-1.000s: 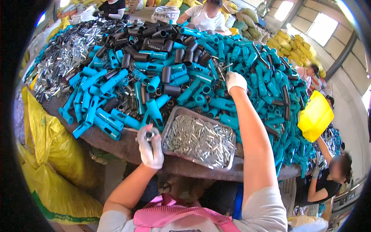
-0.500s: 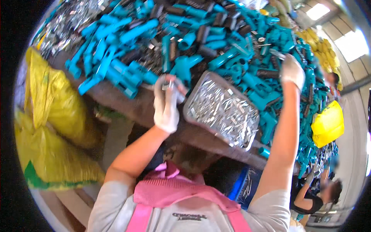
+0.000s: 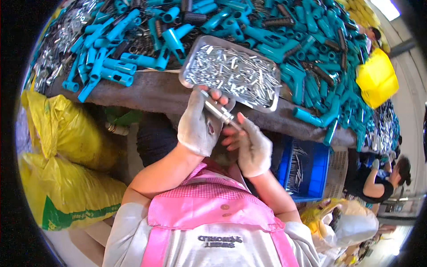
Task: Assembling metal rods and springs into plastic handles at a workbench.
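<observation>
Item: heap of teal plastic fittings [image 3: 298, 82], which I am seeing spread along the far side, reaching left and right.
Item: brown table cover [image 3: 147, 91], running along the heap's near edge.
Item: blue plastic crate [image 3: 321, 175], standing below the table at right, holding slim metal rods.
Item: grey tray [image 3: 275, 95], lying just beyond the hands, filled with loose metal pins [image 3: 231, 66].
Item: left hand [image 3: 194, 127], gloved, closing around the body of the cylinder from the left.
Item: right hand [image 3: 257, 149], gloved, lying nearer and to the right, pinching a slim shank between thumb and fingers. The hands are working close together, one part bridging them.
Item: silver metal cylinder [image 3: 215, 107], lying between the hands, near side of the tray; its long axis is slanting from far left to near right, pointing toward the right hand.
Item: slim shank [image 3: 235, 125], continuing roughly that axis; whether it is a separate piece I am not managing to tell.
</observation>
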